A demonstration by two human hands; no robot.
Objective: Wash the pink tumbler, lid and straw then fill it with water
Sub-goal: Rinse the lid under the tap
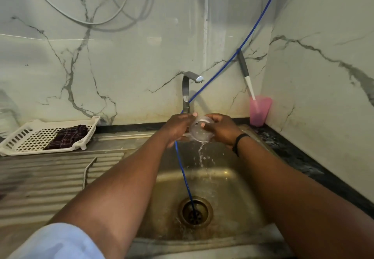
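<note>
A clear round lid (pixel 199 132) is held between both hands over the steel sink (pixel 232 179), below the tap (pixel 189 88). My left hand (pixel 178 127) grips its left edge and my right hand (pixel 220 128) grips its right edge. Water runs off the lid's bottom rim and splashes into the basin. A pink cup (pixel 259 111) stands on the dark counter in the back right corner, with a grey and white handled tool leaning in it. I see no straw.
A blue hose (pixel 185 175) runs from the wall past the tap down into the drain (pixel 195 212). A white plastic basket (pixel 40 135) holding a dark checked cloth sits at the back of the ribbed drainboard (pixel 50 177) on the left. Marble walls enclose the corner.
</note>
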